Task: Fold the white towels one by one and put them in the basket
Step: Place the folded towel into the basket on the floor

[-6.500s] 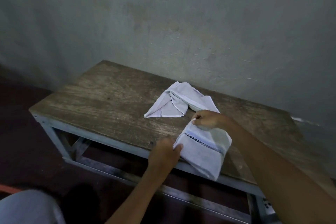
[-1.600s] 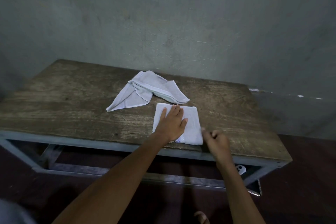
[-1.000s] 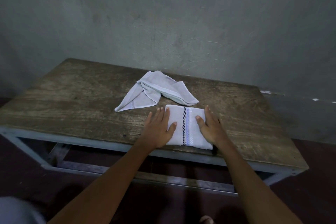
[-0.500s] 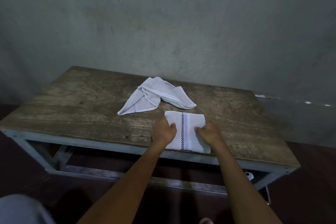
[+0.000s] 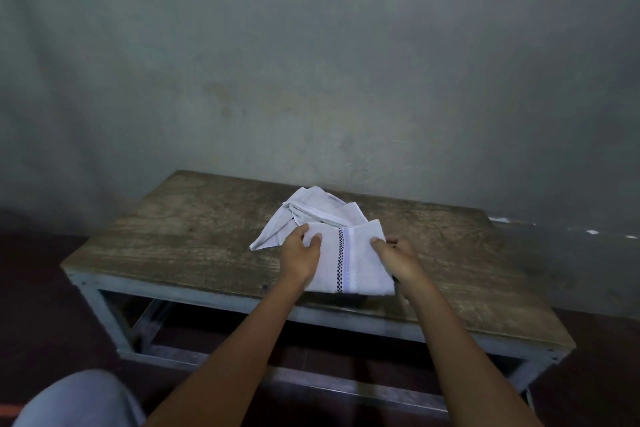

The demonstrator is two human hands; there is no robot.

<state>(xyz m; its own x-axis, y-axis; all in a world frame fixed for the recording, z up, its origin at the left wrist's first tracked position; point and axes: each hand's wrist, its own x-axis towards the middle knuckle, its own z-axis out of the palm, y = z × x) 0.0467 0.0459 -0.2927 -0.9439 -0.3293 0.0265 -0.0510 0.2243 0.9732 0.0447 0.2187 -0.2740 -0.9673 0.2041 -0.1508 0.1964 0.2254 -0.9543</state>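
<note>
Left hand [image 5: 300,255] + right hand [image 5: 398,262] gripped towel [image 5: 349,263] by its sides | towel was flat half a sec ago, now lifted off surface [image 5: 173,239] | fold looked done, basket next (out of view)

Single head cam, worn. Looks forward and down across the bench [image 5: 180,246] from its near long edge, facing the wall [image 5: 311,62], which fills the top half. Whole bench top in frame. Close in: left hand [image 5: 299,258] and right hand [image 5: 398,262] hold the folded towel [image 5: 363,267] mid-frame.
</note>
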